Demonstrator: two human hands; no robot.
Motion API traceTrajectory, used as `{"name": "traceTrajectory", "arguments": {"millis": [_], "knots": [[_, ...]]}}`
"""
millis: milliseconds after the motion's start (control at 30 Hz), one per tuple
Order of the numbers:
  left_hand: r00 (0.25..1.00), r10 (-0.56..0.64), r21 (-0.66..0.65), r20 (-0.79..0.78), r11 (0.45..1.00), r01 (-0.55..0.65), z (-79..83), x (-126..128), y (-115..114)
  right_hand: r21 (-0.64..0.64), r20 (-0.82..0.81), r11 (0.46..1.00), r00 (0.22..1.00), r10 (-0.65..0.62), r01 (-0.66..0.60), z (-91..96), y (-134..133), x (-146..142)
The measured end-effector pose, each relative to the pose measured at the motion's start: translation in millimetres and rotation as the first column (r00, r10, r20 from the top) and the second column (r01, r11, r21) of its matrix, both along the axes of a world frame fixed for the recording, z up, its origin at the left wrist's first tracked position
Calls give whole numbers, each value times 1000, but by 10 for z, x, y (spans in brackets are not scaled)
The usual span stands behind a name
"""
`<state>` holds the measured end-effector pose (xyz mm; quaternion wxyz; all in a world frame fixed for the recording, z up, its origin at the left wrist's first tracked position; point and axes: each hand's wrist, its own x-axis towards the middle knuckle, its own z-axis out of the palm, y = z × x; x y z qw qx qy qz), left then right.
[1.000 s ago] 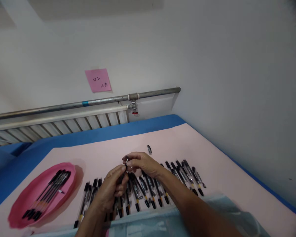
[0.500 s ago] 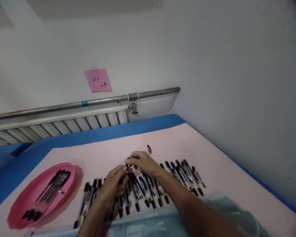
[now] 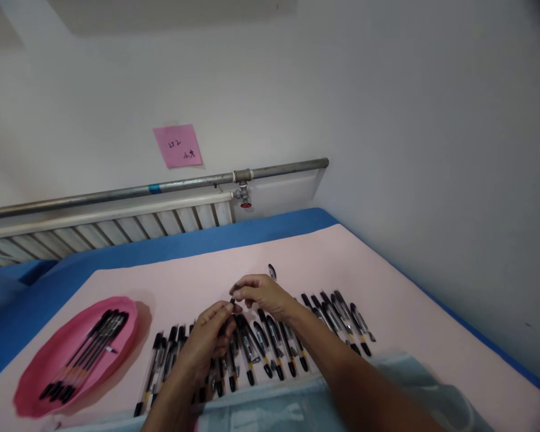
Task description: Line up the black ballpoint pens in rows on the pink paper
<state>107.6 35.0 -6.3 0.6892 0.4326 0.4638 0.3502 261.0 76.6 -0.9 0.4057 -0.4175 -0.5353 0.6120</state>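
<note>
My left hand (image 3: 212, 333) is closed around a pen, mostly hidden by the fingers; its dark end (image 3: 233, 301) sticks up from the pinch. Over that end, the thumb and forefinger of my right hand (image 3: 263, 295) come together, seemingly touching it. Beneath both hands lie several black-capped pens (image 3: 261, 341) with clear barrels and some yellow near one end, side by side in a row. Beyond my right hand a loose black pen cap (image 3: 272, 272) rests on the pink sheet.
On the left, a pink oval tray (image 3: 31, 384) holds several pens (image 3: 90, 354) and a small white-and-black piece. The pink sheet (image 3: 342, 258) covers a blue surface (image 3: 270, 223). A radiator (image 3: 117, 231) and pipe (image 3: 288, 169) run along the wall. Light blue cloth (image 3: 270, 411) lies in front.
My right fingertips have lifted slightly at the pen's end, which shows a little more. My left hand has shifted only slightly; the pens and tray have stayed in place.
</note>
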Motion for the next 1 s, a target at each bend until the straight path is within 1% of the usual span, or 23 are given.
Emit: {"name": "traceTrajectory", "arguments": {"millis": [133,300,433,500,567,667,833,1000], "knots": [[999,13,10,-32,1000,-12,-14,10,-1,0,90,999,995,-49,49,0,-2,3],[1000,5,13,-4,1000,-5,-30,9,15,-6,15,999,999,50,-50,28,-17,10],[999,23,27,-47,999,-21,-30,20,13,7,100,1000,995,-18,18,19,-8,7],[996,36,30,-83,999,-33,-30,28,10,-6,124,1000,992,-26,27,3,-2,3],[996,38,27,-84,999,-36,-30,31,10,-19,79,1000,997,19,-18,-3,-4,-1],[998,30,18,-52,999,-29,-22,32,13,0,1,996,996,93,-93,5,-18,-13],[993,47,37,-109,998,-43,-5,41,8,26,91,999,995,26,-29,-1,-29,-26],[994,47,39,-103,998,-44,6,47,-2,19,113,999,993,43,-46,1,-17,-10]]}}
